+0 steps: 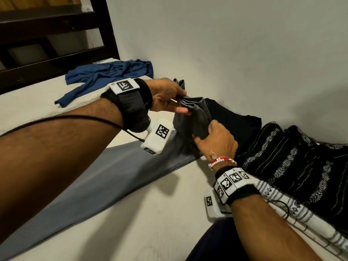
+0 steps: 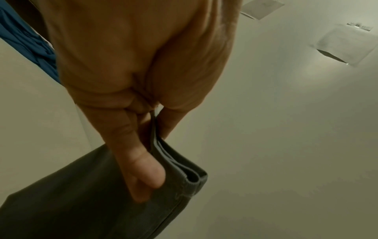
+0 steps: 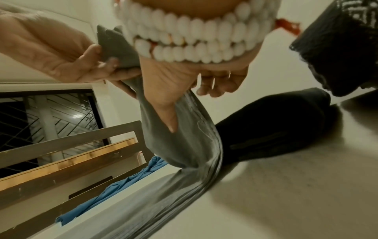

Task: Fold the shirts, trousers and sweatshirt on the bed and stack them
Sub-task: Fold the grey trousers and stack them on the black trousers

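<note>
Grey trousers [image 1: 105, 174] stretch across the bed from the lower left up to both hands. My left hand [image 1: 167, 96] pinches their bunched waistband, lifted off the mattress; the left wrist view shows the thumb and fingers clamped on the ribbed band of the trousers [image 2: 178, 174]. My right hand [image 1: 216, 140] grips the same grey trousers [image 3: 180, 142] just below, in front of the left hand [image 3: 67, 63]. A crumpled blue shirt [image 1: 107, 76] lies at the far end. A black garment [image 1: 235, 121] and a black striped shirt [image 1: 293, 161] lie by the wall on the right.
The cream mattress [image 1: 146, 219] fills the foreground. A dark wooden headboard [image 1: 56, 44] stands at the far left, a grey wall [image 1: 244, 44] runs along the right. A white patterned cloth [image 1: 301, 215] lies under the striped shirt. My dark-clad knee [image 1: 216, 245] is at the bottom.
</note>
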